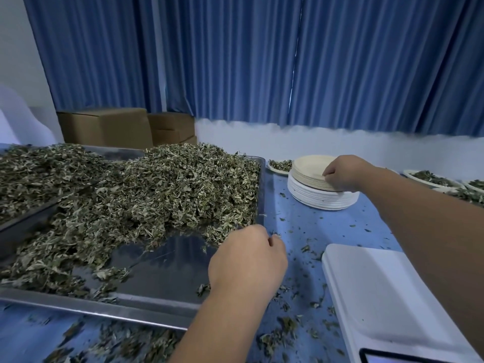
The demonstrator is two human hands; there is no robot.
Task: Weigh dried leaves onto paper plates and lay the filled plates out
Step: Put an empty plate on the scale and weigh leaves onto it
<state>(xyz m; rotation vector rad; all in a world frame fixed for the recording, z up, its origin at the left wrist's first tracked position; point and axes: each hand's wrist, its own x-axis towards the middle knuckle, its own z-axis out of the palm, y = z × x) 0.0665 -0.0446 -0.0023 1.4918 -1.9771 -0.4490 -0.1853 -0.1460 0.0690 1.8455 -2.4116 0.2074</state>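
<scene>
Here, long blue curtains with soft vertical folds fill the wall behind, and brown cardboard boxes stand under them at the left. A table with a smooth blue top carries everything else; small leaf crumbs lie scattered on it.

A wide flat metal tray with a shiny, mirror-like bottom takes the left half. The dried leaves are heaped on it, grey-green, curled and crisp, and its near right part is bare. A second tray with more leaves lies partly over it at the far left.

A white plastic scale with a smooth rectangular platform sits at the near right, and nothing lies on it. Beyond it stands a stack of paper plates, round and matte, white below and beige above. Filled plates lie at the far right edge, and one more just behind the stack.

The right hand rests on the stack, and its curled fingers pinch the rim of the top plate. The left hand hangs over the near right part of the tray, its back upward and fingers bent under. Whether they hold any leaves, one cannot tell.
</scene>
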